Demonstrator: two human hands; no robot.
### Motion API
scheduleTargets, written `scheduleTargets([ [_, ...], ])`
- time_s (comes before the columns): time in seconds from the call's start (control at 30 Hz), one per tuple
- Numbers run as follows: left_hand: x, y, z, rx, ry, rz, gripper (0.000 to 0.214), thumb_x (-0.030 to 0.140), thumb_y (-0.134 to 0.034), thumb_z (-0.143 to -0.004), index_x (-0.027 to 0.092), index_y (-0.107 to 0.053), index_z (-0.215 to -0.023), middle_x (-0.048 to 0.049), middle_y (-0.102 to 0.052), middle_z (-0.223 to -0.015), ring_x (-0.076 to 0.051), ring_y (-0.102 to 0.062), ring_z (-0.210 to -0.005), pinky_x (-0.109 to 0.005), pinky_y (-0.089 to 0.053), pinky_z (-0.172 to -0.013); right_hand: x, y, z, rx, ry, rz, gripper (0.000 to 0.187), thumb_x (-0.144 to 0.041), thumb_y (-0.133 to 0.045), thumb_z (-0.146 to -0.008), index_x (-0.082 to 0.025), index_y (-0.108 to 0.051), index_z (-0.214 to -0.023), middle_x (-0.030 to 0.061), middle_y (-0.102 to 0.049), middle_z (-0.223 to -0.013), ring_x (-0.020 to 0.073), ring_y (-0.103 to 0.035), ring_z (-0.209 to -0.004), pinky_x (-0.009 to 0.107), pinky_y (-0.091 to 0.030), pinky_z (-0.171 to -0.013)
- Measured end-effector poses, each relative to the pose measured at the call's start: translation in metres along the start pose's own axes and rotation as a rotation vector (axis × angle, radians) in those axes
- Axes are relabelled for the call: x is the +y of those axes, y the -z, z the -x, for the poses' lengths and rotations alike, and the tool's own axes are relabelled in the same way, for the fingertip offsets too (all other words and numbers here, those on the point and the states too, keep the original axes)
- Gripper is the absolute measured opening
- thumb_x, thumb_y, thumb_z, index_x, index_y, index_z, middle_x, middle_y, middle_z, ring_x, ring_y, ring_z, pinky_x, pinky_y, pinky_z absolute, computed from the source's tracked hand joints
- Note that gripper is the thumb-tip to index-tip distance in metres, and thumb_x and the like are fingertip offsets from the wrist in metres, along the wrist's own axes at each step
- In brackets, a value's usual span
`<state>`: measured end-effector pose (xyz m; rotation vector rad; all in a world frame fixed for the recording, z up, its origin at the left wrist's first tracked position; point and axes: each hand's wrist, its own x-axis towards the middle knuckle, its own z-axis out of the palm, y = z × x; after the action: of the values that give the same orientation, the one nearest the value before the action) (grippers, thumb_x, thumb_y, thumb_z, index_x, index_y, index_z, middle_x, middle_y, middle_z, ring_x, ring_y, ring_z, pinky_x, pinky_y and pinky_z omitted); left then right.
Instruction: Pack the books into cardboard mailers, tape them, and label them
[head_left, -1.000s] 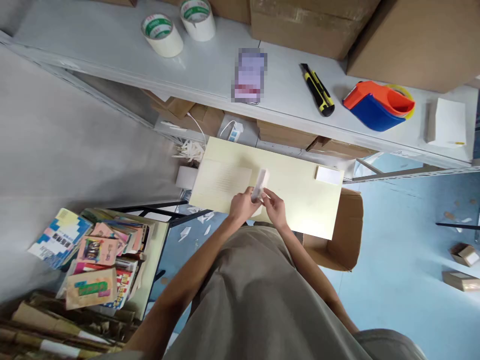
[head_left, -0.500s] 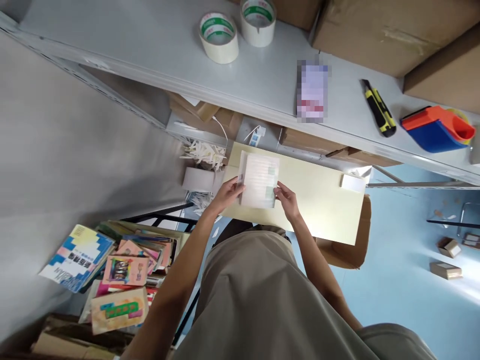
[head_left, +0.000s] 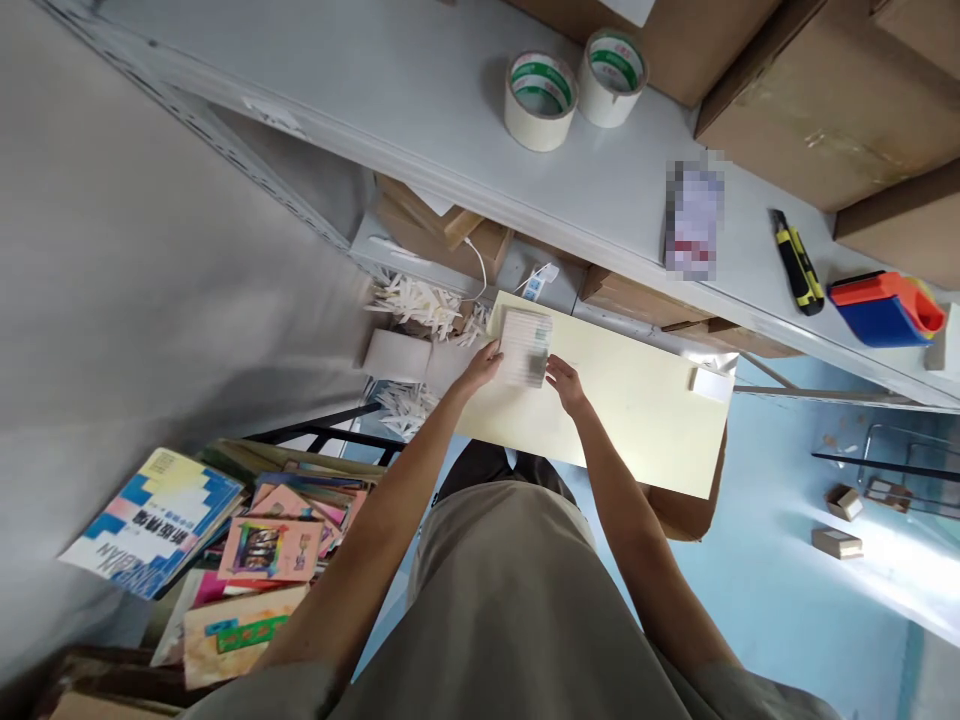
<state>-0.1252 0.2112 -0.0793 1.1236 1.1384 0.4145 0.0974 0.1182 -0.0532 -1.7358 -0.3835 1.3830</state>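
Observation:
A pale, book-sized booklet [head_left: 525, 345] with faint printed lines and greenish patches is smeared by motion over the cream tabletop [head_left: 637, 420]. My left hand [head_left: 480, 368] is closed on its left edge. Beside the lower right edge is my right hand [head_left: 565, 384], its fingers stretched out and apart; whether the fingertips touch the edge I cannot tell. A small white box [head_left: 711, 384] lies at the right end of the tabletop.
Above the table a grey shelf [head_left: 420, 110] holds a tape roll [head_left: 540, 105], a second tape roll [head_left: 611, 85], a yellow-black cutter [head_left: 797, 262], an orange-blue tape dispenser [head_left: 885, 308] and cardboard boxes [head_left: 862, 110]. Piled books [head_left: 270, 548] lie lower left, shredded paper [head_left: 420, 303] left of the table.
The booklet has moved away from my body and looks smaller and more blurred. My right hand's fingers have loosened from its edge. The view has shifted, so the shelf items appear farther right.

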Motion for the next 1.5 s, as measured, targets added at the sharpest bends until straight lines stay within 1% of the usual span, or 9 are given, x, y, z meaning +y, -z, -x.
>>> scheduleTargets([
  [0.13,0.001,0.007,0.046,0.025,0.112,0.176,0.092,0.066,-0.078,-0.086,0.019,-0.061,-0.163,-0.0208,-0.046,-0.18,-0.044,-0.054,-0.16,-0.051,-0.052,-0.124,-0.002,0.004,0.031,-0.066,0.056,-0.015,0.054,-0.065,-0.096,-0.069,-0.028,-0.08,-0.104,0.0103,-0.083,-0.126,0.03,-0.077,-0.122,0.052,-0.058,-0.115],
  [0.3,0.0,0.006,0.141,0.108,0.0,0.287,0.091,0.077,-0.08,-0.08,0.02,-0.071,-0.149,-0.0217,-0.06,-0.169,-0.041,-0.064,-0.149,-0.053,-0.052,-0.122,-0.008,0.004,0.087,-0.182,0.12,0.021,0.048,-0.066,-0.097,-0.073,-0.025,-0.079,-0.089,0.0049,-0.08,-0.095,0.0221,-0.077,-0.093,0.041,-0.063,-0.096],
  [0.5,-0.012,-0.013,0.294,0.383,-0.133,0.382,0.082,0.08,-0.078,-0.087,0.021,-0.074,-0.144,-0.0198,-0.073,-0.154,-0.036,-0.074,-0.134,-0.052,-0.056,-0.118,0.004,-0.005,0.152,-0.351,0.205,0.079,0.056,-0.072,-0.098,-0.07,-0.025,-0.068,-0.076,-0.0011,-0.067,-0.075,0.018,-0.07,-0.078,0.033,-0.059,-0.078],
  [0.7,-0.041,-0.051,0.461,0.738,-0.222,0.492,0.075,0.078,-0.081,-0.09,0.02,-0.078,-0.138,-0.0185,-0.079,-0.143,-0.036,-0.079,-0.125,-0.053,-0.06,-0.114,0.043,-0.036,0.224,-0.599,0.25,0.13,0.061,-0.077,-0.097,-0.068,-0.026,-0.065,-0.077,-0.0019,-0.065,-0.075,0.0181,-0.068,-0.076,0.033,-0.06,-0.075],
  [0.87,-0.06,-0.071,0.555,0.9,-0.236,0.499,0.074,0.078,-0.081,-0.091,0.021,-0.078,-0.137,-0.018,-0.08,-0.143,-0.035,-0.079,-0.124,-0.051,-0.061,-0.112,0.081,-0.066,0.295,-0.788,0.253,0.194,0.058,-0.076,-0.095,-0.071,-0.026,-0.071,-0.087,0.0015,-0.072,-0.083,0.0204,-0.071,-0.078,0.036,-0.061,-0.076],
  [1.13,-0.094,-0.067,0.657,1.029,-0.345,0.495,0.069,0.071,-0.08,-0.095,0.019,-0.075,-0.14,-0.0181,-0.079,-0.144,-0.034,-0.077,-0.129,-0.05,-0.06,-0.114,0.145,-0.12,0.423,-1.066,0.276,0.367,0.053,-0.076,-0.089,-0.081,-0.026,-0.074,-0.089,0.0046,-0.077,-0.087,0.0249,-0.076,-0.082,0.038,-0.062,-0.077],
  [1.27,-0.124,-0.053,0.741,1.135,-0.361,0.412,0.063,0.069,-0.077,-0.098,0.02,-0.076,-0.139,-0.0165,-0.079,-0.144,-0.034,-0.077,-0.13,-0.051,-0.06,-0.117,0.186,-0.164,0.491,-1.177,0.326,0.443,0.054,-0.077,-0.083,-0.088,-0.026,-0.081,-0.104,0.0078,-0.083,-0.101,0.0286,-0.08,-0.092,0.041,-0.066,-0.083],
  [1.4,-0.176,-0.031,0.86,1.534,-0.254,0.144,0.049,0.06,-0.07,-0.105,0.025,-0.077,-0.138,-0.0123,-0.078,-0.147,-0.033,-0.072,-0.14,-0.053,-0.052,-0.129,0.227,-0.229,0.544,-1.178,0.497,0.492,0.063,-0.079,-0.084,-0.085,-0.025,-0.083,-0.117,0.0108,-0.085,-0.115,0.0312,-0.08,-0.106,0.044,-0.066,-0.095],
  [1.5,-0.227,-0.012,0.94,1.847,-0.098,-0.07,0.051,0.054,-0.075,-0.101,0.024,-0.074,-0.143,-0.0138,-0.069,-0.159,-0.035,-0.057,-0.158,-0.056,-0.037,-0.139,0.25,-0.275,0.57,-1.09,0.665,0.522,0.067,-0.079,-0.087,-0.081,-0.022,-0.083,-0.116,0.0148,-0.085,-0.124,0.0336,-0.079,-0.113,0.048,-0.064,-0.104],
])
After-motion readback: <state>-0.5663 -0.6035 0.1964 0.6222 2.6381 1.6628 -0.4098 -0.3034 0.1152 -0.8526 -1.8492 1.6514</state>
